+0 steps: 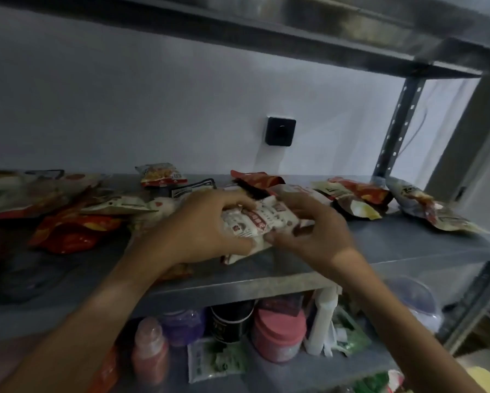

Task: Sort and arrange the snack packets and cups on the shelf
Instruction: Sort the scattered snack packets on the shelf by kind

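Observation:
A white snack packet with red print point(259, 222) lies near the front middle of the grey shelf point(408, 248). My left hand point(201, 231) grips its left end, thumb under the packet. My right hand point(312, 231) holds its right end with fingers curled over it. Red packets point(73, 231) are piled on the shelf's left. A small packet point(161, 174) stands at the back. More red and beige packets point(360, 198) lie at the right, with one long packet point(431, 211) furthest right. I see no cups on this shelf.
A black wall socket point(280, 134) sits on the white wall behind. A metal upright point(399, 123) stands at the right rear. The shelf below holds jars and bottles, among them a pink-lidded jar point(279, 333) and a white bottle point(321, 319). Another shelf runs overhead.

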